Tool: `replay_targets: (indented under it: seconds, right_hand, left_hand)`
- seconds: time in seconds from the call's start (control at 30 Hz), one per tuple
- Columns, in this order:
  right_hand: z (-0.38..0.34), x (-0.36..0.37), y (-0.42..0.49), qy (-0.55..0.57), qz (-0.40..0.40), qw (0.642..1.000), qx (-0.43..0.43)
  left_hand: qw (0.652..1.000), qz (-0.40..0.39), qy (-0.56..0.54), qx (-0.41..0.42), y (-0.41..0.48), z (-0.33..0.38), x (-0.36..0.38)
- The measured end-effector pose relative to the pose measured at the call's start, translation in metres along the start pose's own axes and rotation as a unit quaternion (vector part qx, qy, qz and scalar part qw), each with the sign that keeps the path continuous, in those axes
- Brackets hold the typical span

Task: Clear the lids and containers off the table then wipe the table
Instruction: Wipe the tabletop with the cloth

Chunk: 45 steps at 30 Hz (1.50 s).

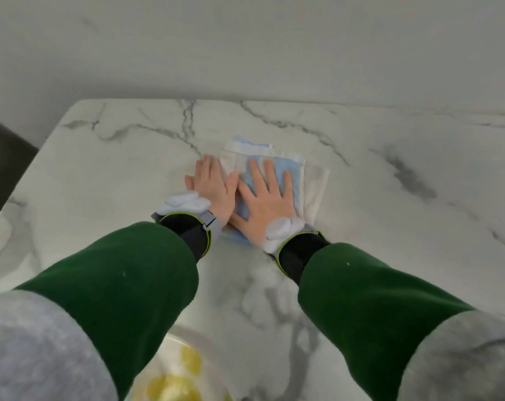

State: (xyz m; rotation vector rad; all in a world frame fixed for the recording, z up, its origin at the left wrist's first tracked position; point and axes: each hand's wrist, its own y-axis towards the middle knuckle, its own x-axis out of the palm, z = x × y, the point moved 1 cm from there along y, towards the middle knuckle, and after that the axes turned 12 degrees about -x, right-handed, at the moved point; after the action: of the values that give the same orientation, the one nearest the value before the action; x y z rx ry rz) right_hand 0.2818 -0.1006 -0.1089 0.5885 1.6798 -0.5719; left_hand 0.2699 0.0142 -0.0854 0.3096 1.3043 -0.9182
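Note:
A folded white and light-blue cloth (312,180) lies flat on the white marble table (390,227), near its middle. My right hand (264,201) presses flat on the cloth with fingers spread. My left hand (212,185) lies flat beside it, its thumb side over the cloth's left edge and its fingers on the table. Both hands touch each other. No lids or containers are in view on the table.
The table's far edge meets a pale wall (245,53). Its left corner is rounded, with dark floor (2,157) beyond. Something white with yellow patches (173,380) shows blurred at the near edge between my green sleeves.

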Motion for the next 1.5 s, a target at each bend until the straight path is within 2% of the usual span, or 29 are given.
replay_targets:
  seconds: [0.1, 0.17, 0.23, 0.3, 0.4, 0.57, 0.67, 0.8, 0.87, 0.97, 1.07, 1.17, 1.23, 1.37, 1.43, 1.5]
  right_hand:
    - [0.067, -0.007, -0.006, 0.016, 0.034, 0.996, 0.079]
    - [0.121, -0.013, -0.016, 0.018, 0.035, 0.989, 0.145]
    - [0.164, -0.021, -0.022, 0.009, 0.027, 0.979, 0.201]
    - [0.181, -0.026, -0.019, -0.041, 0.025, 0.974, 0.223]
    - [0.178, -0.032, 0.004, -0.111, 0.043, 0.975, 0.187]
    - [0.145, -0.028, 0.061, -0.02, 0.059, 0.992, 0.109]
    - [0.122, -0.022, 0.091, -0.011, 0.044, 0.998, 0.054]
    - [0.148, -0.025, 0.085, -0.011, 0.029, 1.0, 0.001]
    - [0.173, -0.027, 0.064, -0.007, 0.036, 0.999, 0.008]
    - [0.226, -0.035, 0.016, 0.002, 0.029, 0.995, 0.099]
    - [0.268, -0.048, -0.035, 0.011, -0.01, 0.97, 0.242]
    - [0.26, -0.051, -0.05, 0.005, -0.011, 0.944, 0.331]
    - [0.222, -0.047, -0.041, 0.017, 0.006, 0.953, 0.301]
    - [0.119, -0.023, -0.042, -0.009, 0.023, 0.996, 0.091]
    - [0.102, -0.016, -0.052, -0.015, 0.007, 1.0, 0.011]
    - [0.121, -0.018, -0.065, -0.013, 0.012, 1.0, -0.003]
  left_hand:
    - [0.999, -0.024, 0.02, -0.024, 0.004, 0.021, 0.014]
    - [0.998, -0.002, 0.051, -0.026, 0.011, 0.038, 0.02]
    - [0.996, 0.032, 0.083, 0.005, 0.02, 0.056, 0.024]
    - [0.992, 0.026, 0.12, 0.03, 0.025, 0.068, 0.029]
    - [0.99, 0.023, 0.135, 0.03, 0.028, 0.07, 0.043]
    - [0.988, 0.023, 0.151, 0.026, 0.038, 0.068, 0.047]
    - [0.989, 0.008, 0.15, 0.012, 0.039, 0.069, 0.047]
    - [0.992, 0.001, 0.129, 0.003, 0.036, 0.071, 0.043]
    - [0.991, -0.01, 0.135, 0.003, 0.035, 0.071, 0.041]
    - [0.989, -0.02, 0.144, 0.005, 0.035, 0.07, 0.04]
    - [0.99, -0.021, 0.142, 0.006, 0.039, 0.067, 0.043]
    - [0.989, -0.011, 0.15, 0.008, 0.043, 0.065, 0.047]
    - [0.988, -0.002, 0.157, 0.014, 0.041, 0.066, 0.048]
    - [0.989, -0.009, 0.144, 0.007, 0.032, 0.074, 0.039]
    - [0.99, -0.022, 0.137, -0.018, 0.025, 0.083, 0.031]
    - [0.987, -0.017, 0.157, -0.022, 0.012, 0.095, 0.029]
